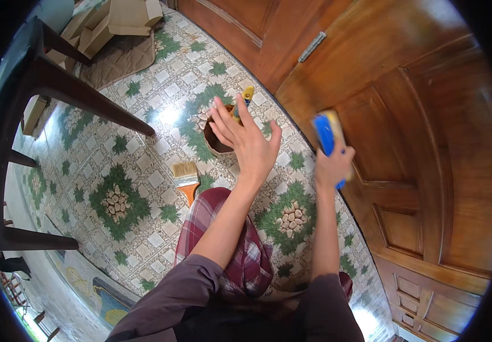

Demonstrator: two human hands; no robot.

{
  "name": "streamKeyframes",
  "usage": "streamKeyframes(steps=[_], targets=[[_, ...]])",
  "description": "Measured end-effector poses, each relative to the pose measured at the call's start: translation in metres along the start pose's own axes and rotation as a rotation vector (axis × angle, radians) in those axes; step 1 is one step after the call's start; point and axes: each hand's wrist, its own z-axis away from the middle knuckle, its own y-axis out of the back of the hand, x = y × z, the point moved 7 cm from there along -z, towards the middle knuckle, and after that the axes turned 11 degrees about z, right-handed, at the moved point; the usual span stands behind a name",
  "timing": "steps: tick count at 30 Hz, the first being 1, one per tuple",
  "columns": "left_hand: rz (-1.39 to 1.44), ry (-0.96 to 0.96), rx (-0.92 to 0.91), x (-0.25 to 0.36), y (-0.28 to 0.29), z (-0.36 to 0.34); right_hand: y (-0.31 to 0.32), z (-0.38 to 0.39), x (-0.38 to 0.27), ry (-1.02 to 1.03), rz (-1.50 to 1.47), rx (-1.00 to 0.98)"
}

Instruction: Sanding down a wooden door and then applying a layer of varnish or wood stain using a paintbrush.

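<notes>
My left hand [240,137] hovers over, or rests near, a round container [216,147] with a dark brown inside, fingers stretched and apart. A yellow-handled tool [248,92] stands in the container, partly hidden by that hand. My right hand [332,165], blurred, grips a blue and tan brush or pad [324,131] against or very near the lower panels of a varnished wooden door [405,125]. A wide paintbrush [187,181] with pale bristles and an orange handle lies on the tiled floor [155,199], left of my plaid-covered knee.
A dark wooden piece of furniture [86,97] with several legs fills the left side. Behind it, opened cardboard boxes [121,17] lie on a brown mat [109,65]. A patterned mat [103,302] lies at the lower left. The door's edge and hinge [312,47] run along the upper right.
</notes>
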Motion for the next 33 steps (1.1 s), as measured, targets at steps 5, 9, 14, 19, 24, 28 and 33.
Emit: streamKeyframes(steps=[5, 9, 14, 19, 24, 28, 33], targets=[[0.358, 0.016, -0.458, 0.052, -0.026, 0.045, 0.09, 0.037, 0.092, -0.126, -0.124, -0.027], [0.737, 0.362, -1.155, 0.096, -0.072, 0.166, 0.135, 0.069, 0.116, -0.268, -0.229, -0.089], [1.096, 0.671, -1.099, 0.072, -0.117, 0.249, 0.121, 0.114, 0.095, -0.112, -0.488, -0.284], [1.054, 0.997, -0.966, 0.031, -0.131, 0.224, 0.126, 0.152, 0.11, -0.123, -0.658, -0.348], [1.123, 1.111, -0.783, -0.016, -0.174, 0.141, 0.093, 0.194, 0.187, -0.216, -0.479, -0.542], [0.886, 0.932, -0.426, -0.092, -0.208, 0.035, 0.031, 0.234, 0.216, -0.403, -0.41, -0.47], [0.575, 0.772, 0.087, -0.075, -0.203, 0.016, 0.007, 0.257, 0.204, -0.269, -0.29, -0.502]])
